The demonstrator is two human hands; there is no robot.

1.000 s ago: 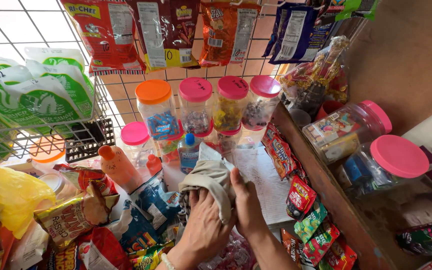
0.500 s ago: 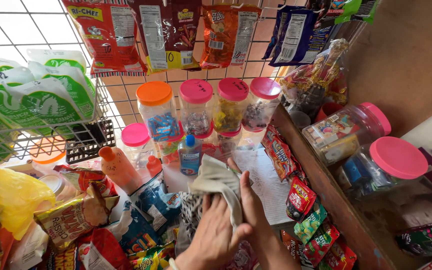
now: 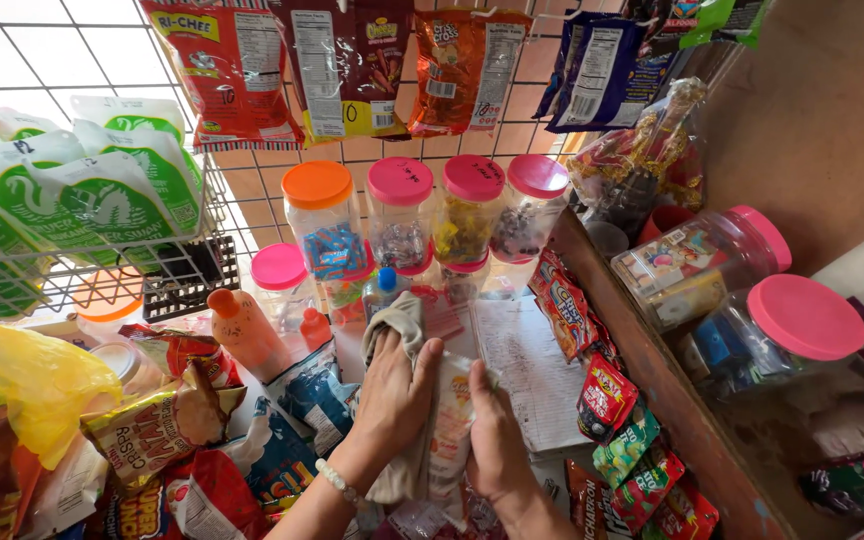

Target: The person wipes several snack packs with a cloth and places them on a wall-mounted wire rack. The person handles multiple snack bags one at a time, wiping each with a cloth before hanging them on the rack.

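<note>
- While the left hand [image 3: 395, 392] lies flat on a beige cloth [image 3: 404, 330], it presses that cloth down on a small packet [image 3: 450, 425]. Its fingers are spread out, not curled shut.
- Left of the hands sit snack bags [image 3: 162, 420] and an orange bottle [image 3: 247, 330], near but not touching them.
- The cloth runs long from the far end, by the small blue-capped bottle [image 3: 384, 285], back toward the person's wrist. Most of it is under the left hand, so the left hand is the nearer one to it.
- The packet stands long the same way, between the two hands.
- The right hand [image 3: 497, 440] wraps the right side of the packet and holds it. The two hands are close together, with only the packet and cloth between them.
- Right of the hands lies a lined paper sheet [image 3: 532, 360], then a strip of red candy packs [image 3: 602, 390].
</note>
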